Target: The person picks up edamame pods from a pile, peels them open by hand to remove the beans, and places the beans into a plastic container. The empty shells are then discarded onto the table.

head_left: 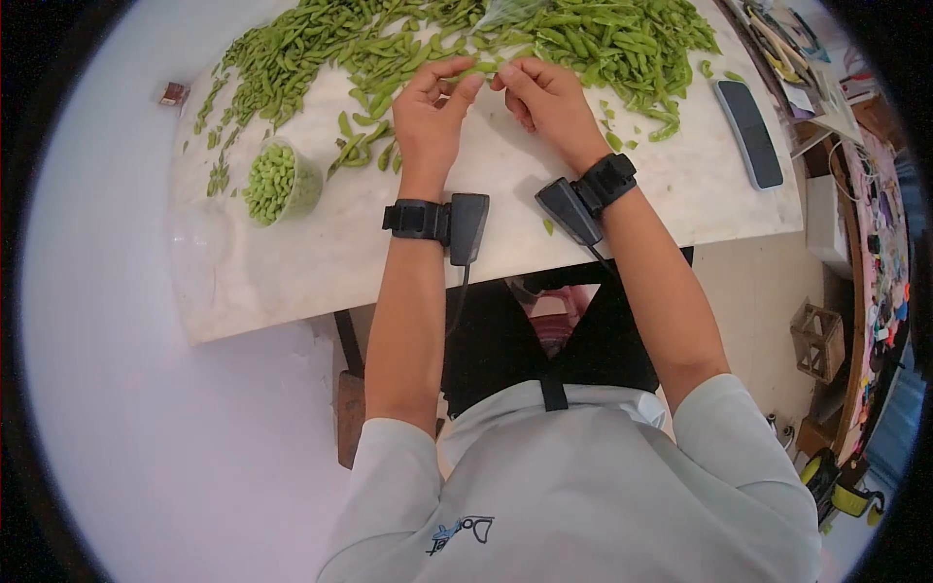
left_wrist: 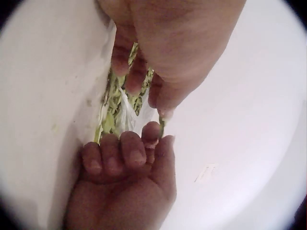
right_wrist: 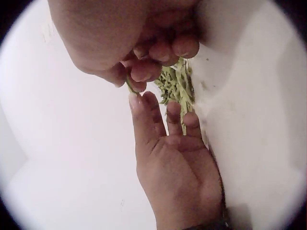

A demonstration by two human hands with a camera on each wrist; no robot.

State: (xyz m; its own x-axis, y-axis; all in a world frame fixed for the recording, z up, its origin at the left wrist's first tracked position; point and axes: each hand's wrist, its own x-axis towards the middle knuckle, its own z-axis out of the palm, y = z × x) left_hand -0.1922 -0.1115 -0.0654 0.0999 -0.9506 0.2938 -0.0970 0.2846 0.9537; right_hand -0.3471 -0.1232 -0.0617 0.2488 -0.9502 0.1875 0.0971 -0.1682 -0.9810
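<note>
Past the grey shirt (head_left: 583,486), left hand (head_left: 428,112) and right hand (head_left: 549,97) pinch one green pod (head_left: 483,68) between curled fingertips just beside the pile (head_left: 603,39); splitting it, I reckon, wants thumbs pressing along the seam.

Bright, even light over the table (head_left: 321,262), and its pale top is nearly washed out at the left end. Soft, short shadows under the left hand (head_left: 432,112) and right hand (head_left: 549,102) fall toward the table's near edge. The head view is sharp mid-table, with heavy fisheye bend and a black vignette beyond it. The 2 wrist views are overexposed: table blown to flat white, fingers close and blurry. The pod (right_wrist: 129,87) both hands pinch is a soft green sliver, and the pod pile (right_wrist: 177,86) behind it is out of focus.
</note>
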